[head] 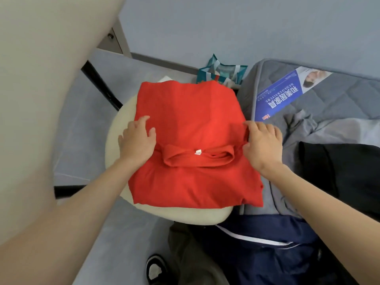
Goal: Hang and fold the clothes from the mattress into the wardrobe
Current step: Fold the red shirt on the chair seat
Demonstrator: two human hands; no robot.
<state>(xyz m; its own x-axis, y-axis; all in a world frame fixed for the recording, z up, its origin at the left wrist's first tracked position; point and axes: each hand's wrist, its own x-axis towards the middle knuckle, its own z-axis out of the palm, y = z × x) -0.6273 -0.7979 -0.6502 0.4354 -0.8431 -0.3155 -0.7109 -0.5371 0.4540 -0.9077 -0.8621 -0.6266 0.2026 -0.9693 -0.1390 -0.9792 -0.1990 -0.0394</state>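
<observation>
To the right of the stool lies the grey quilted mattress, with a crumpled grey garment and a black garment on it, to my eye waiting their turn. The cream round padded stool serves as the folding surface. It stands on pale blue-grey flooring, with a teal carrier bag just behind it against the wall.

The red cotton T-shirt lies folded into a rough square on the stool and overhangs its right edge, collar towards the person. The left hand lies flat with spread fingers on the shirt's left edge, likely pinning the fold. The right hand rests on the right edge, fingertips bent at the fold. I cannot tell whether it pinches the cloth. A small white neck tag shows between the hands.
</observation>
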